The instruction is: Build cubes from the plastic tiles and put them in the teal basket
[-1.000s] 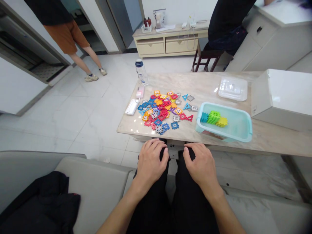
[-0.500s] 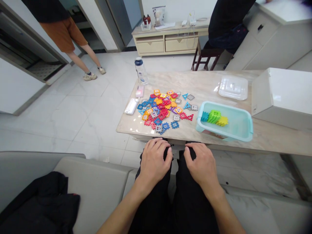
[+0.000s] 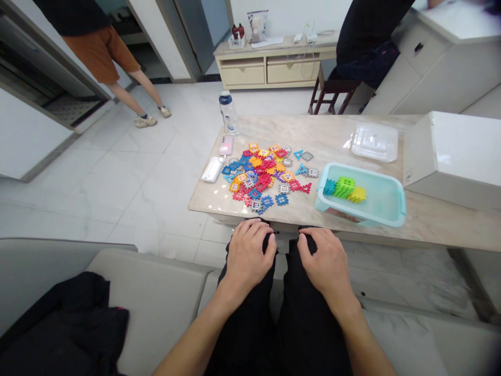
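Just as in the earlier view, the left hand [image 3: 248, 263] and right hand [image 3: 326, 263] rested on the black trousers [image 3: 245, 339] with fingers together and lightly curled, holding nothing, below the near edge of the marble table [image 3: 321, 136], on which lay the pile of colourful plastic interlocking tiles [image 3: 256, 180].

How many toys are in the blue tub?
3: a teal block, a green block and a yellow block, side by side in the tub, near its left end. Another could be hidden behind them.

left hand [image 3: 248, 263]: palm down on left knee [image 3: 269, 242], empty | right hand [image 3: 326, 263]: palm down on right knee [image 3: 307, 241], empty
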{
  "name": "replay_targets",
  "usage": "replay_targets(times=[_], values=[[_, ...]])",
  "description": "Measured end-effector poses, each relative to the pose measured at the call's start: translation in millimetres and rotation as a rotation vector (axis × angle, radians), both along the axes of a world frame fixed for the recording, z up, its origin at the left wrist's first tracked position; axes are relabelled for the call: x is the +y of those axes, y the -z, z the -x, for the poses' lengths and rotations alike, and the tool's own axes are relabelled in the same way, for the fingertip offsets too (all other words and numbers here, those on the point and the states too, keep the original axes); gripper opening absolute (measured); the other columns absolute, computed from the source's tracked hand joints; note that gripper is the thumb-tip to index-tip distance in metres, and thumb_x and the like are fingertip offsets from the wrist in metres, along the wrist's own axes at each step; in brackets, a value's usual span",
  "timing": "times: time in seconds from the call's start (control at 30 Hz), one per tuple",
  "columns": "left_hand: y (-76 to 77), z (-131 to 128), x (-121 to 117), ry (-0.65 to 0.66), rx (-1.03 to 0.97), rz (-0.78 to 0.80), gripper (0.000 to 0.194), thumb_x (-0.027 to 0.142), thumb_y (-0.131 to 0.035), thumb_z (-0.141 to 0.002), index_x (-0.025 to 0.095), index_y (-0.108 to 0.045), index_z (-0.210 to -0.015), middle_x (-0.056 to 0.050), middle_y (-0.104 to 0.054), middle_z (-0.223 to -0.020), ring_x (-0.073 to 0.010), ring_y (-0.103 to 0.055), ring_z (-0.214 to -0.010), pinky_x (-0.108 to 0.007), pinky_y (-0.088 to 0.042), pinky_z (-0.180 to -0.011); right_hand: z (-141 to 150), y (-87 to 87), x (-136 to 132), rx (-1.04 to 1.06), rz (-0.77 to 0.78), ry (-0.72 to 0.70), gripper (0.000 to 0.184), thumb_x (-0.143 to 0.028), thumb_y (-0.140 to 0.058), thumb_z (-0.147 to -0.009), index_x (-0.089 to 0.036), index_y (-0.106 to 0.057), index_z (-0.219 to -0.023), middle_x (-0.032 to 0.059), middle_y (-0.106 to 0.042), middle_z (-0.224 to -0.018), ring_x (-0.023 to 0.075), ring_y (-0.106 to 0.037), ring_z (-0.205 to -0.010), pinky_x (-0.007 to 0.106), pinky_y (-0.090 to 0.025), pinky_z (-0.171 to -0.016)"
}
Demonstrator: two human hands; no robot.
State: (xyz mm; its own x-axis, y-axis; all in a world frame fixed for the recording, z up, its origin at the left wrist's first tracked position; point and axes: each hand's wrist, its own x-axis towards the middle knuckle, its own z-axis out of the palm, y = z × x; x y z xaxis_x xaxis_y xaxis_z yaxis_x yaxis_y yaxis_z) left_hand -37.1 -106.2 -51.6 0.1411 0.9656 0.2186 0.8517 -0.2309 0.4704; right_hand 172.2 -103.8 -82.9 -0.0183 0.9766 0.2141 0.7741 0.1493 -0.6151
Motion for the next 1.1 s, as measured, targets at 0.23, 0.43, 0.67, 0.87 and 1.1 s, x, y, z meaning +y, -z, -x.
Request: replay_targets(times=[0.23,0.43,0.67,0.87,1.1], values=[[-0.7,0.4,-0.8,-0.004,0.002,-0.003,0.012,0.025,-0.065,-0.109,0.028,-0.077,-0.111,-0.005,-0.085,-0.122,-0.0305,-0.072,-0.130,-0.054,-0.056,-0.117,-1.4,1.7,-0.2,-0.003,0.000,-0.007,0.025,-0.034,-0.058,-0.109,-0.022,-0.080,-0.109,0.0115,-0.085,-0.114,0.0323,-0.076,-0.111,0.046,-0.054,-0.104],[-0.6,1.2,-0.7,-0.006,0.004,-0.004,0.013,0.024,-0.065,-0.109,0.028,-0.077,-0.110,-0.005,-0.085,-0.121,-0.0309,-0.072,-0.129,-0.054,-0.055,-0.116,-1.8,2.1,-0.1,-0.005,-0.003,-0.006,0.025,-0.034,-0.059,-0.109,-0.021,-0.081,-0.110,0.0110,-0.085,-0.114,0.0318,-0.076,-0.111,0.046,-0.054,-0.104],[1.1,2.6,1.3,0.002,-0.003,-0.024,0.011,0.023,-0.066,-0.108,0.027,-0.076,-0.110,-0.005,-0.084,-0.120,-0.0310,-0.072,-0.127,-0.054,-0.056,-0.113,-2.0,3.8,0.3,0.002,-0.015,-0.008,0.025,-0.034,-0.059,-0.109,-0.021,-0.081,-0.109,0.0105,-0.085,-0.113,0.0316,-0.076,-0.109,0.046,-0.054,-0.102],[0.3,1.1,-4.0,0.007,-0.030,-0.048,0.012,0.022,-0.067,-0.107,0.027,-0.078,-0.108,-0.006,-0.086,-0.118,-0.0327,-0.074,-0.125,-0.055,-0.057,-0.111,-2.3,3.7,-0.2,0.009,-0.022,-0.016,0.023,-0.033,-0.060,-0.109,-0.021,-0.080,-0.109,0.0102,-0.085,-0.112,0.0317,-0.076,-0.109,0.047,-0.054,-0.102],[31.3,58.2,88.3,-0.149,-0.343,0.049,0.028,0.034,-0.056,-0.115,0.024,-0.082,-0.111,-0.006,-0.088,-0.111,-0.0261,-0.083,-0.104,-0.039,-0.064,-0.099,-3.4,1.0,-2.7,0.010,-0.020,-0.032,0.021,-0.031,-0.061,-0.109,-0.021,-0.079,-0.109,0.0111,-0.084,-0.114,0.0326,-0.075,-0.112,0.049,-0.054,-0.105]])
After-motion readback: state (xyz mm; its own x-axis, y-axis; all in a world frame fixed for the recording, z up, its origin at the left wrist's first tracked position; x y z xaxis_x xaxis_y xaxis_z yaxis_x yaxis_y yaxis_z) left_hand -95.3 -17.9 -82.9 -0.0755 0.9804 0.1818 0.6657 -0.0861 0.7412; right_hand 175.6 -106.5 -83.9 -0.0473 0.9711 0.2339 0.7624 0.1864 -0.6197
